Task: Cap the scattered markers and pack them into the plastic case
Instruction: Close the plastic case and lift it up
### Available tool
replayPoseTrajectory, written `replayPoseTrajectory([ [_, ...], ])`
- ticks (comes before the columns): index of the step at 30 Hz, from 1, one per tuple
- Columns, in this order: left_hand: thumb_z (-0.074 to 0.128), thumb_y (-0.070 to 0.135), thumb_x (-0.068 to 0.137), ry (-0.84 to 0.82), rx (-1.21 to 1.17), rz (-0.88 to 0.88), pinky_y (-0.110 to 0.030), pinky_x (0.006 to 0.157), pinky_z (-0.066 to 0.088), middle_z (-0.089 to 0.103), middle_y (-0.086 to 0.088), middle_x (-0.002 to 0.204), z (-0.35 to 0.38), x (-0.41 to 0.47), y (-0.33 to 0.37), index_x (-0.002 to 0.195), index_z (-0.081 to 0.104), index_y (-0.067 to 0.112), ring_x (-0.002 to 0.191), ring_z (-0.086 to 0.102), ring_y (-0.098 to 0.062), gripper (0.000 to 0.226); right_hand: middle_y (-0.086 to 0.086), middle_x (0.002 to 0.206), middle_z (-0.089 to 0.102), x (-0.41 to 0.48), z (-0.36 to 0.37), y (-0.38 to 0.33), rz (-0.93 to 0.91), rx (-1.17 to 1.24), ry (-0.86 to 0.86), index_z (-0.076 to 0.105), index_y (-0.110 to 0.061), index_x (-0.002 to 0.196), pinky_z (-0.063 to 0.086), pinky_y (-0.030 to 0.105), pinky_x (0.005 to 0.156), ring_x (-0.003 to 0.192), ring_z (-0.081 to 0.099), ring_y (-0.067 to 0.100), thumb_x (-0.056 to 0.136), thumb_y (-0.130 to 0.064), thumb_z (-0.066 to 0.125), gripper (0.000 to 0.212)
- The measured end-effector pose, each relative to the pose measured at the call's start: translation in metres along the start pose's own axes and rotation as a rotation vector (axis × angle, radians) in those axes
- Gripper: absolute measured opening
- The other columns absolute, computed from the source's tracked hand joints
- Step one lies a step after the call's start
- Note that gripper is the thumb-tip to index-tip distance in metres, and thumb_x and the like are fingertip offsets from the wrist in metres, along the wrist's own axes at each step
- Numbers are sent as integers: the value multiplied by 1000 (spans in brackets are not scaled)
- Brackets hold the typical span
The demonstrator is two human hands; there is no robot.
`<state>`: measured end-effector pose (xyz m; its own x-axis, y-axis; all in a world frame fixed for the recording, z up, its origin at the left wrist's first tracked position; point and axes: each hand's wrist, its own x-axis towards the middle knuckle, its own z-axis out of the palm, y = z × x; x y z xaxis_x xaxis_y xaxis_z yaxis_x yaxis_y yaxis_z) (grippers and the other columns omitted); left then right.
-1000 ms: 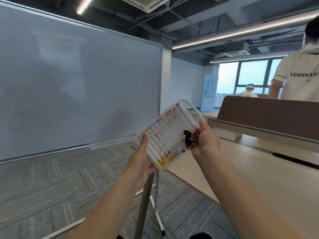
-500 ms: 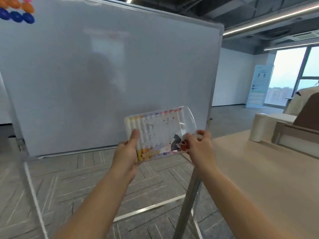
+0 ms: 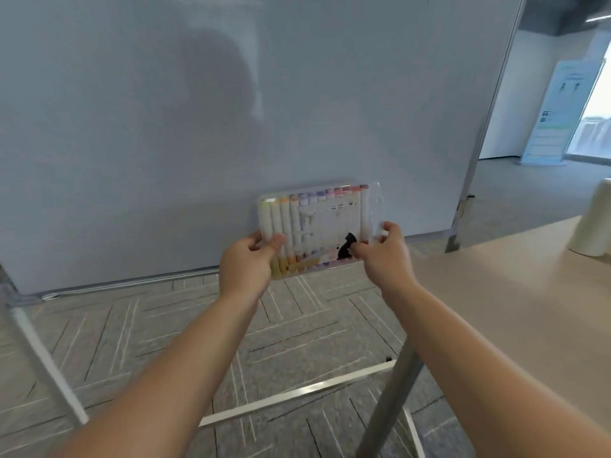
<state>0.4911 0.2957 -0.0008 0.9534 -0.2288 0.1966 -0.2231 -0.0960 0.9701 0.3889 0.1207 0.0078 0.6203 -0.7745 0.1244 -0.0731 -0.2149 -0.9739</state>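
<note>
Left hand (image 3: 246, 259): fingers curled round the left end of the plastic case (image 3: 325, 223), thumb on its front.
Right hand (image 3: 385, 256): fingers pinch the case's right end.
Plastic case: up in the air between both hands.
Markers (image 3: 276, 219): side by side inside the case.
Table (image 3: 515, 312): on the right.
Whiteboard (image 3: 231, 110): behind the case.

An office: a large white whiteboard on a grey metal stand (image 3: 231, 110) rises just behind the gripped clear plastic marker case (image 3: 330, 219), grey patterned carpet tiles (image 3: 132, 342) lie below it, and a pale wooden desk (image 3: 529, 285) stands to its right.
</note>
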Motion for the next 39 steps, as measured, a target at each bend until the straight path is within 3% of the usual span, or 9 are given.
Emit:
replayPoseTrajectory([
  [4,68,46,87,26,53,6,-47,87,56,73,2,97,13,16,-9,110,71,16,89,69,-21,38,-7,94,52,22,5,11,-1,-11,-10,34,-10,144,36,16,55,73,50,-2,86,-8,71,68],
  [8,71,53,82,76,67,-5,-45,81,58,73,-3,84,22,30,-15,89,72,9,82,70,-24,44,-3,103,52,33,4,18,-1,-10,-8,33,-10,146,38,20,55,74,51,2,86,-12,73,72],
  [13,72,46,84,29,40,-18,-48,83,58,76,0,85,32,46,-28,82,73,22,82,72,-22,25,0,122,55,46,3,27,-6,-34,-28,31,-12,148,39,21,58,85,57,14,86,-14,72,74],
  [16,69,45,87,27,76,-16,-47,83,58,75,-1,85,35,48,-32,83,74,19,82,72,-22,26,6,128,52,51,4,31,0,-54,-53,26,-12,152,39,26,68,94,50,17,87,-17,72,79],
  [21,67,46,88,57,140,25,-43,78,57,73,-3,82,39,47,-37,86,74,9,80,70,-24,38,0,109,47,59,6,40,29,-48,-54,25,-9,152,37,16,54,69,43,2,90,-13,69,77],
  [25,65,47,89,62,162,41,-45,75,55,72,-7,78,41,47,-42,80,72,7,77,69,-27,42,5,121,50,62,10,47,59,-37,-40,25,-11,153,39,20,56,71,45,1,90,-12,68,76],
  [34,62,52,90,80,182,35,-39,75,56,72,1,80,43,45,-48,85,72,14,78,68,-20,39,1,91,52,65,16,50,72,-41,-46,25,-11,152,44,29,56,68,52,15,91,-8,61,71],
  [39,59,53,91,73,208,48,-29,64,46,72,2,83,43,43,-50,92,73,14,78,67,-19,41,11,119,60,63,18,52,61,-49,-55,27,-16,150,44,29,52,70,57,17,89,-10,63,71],
])
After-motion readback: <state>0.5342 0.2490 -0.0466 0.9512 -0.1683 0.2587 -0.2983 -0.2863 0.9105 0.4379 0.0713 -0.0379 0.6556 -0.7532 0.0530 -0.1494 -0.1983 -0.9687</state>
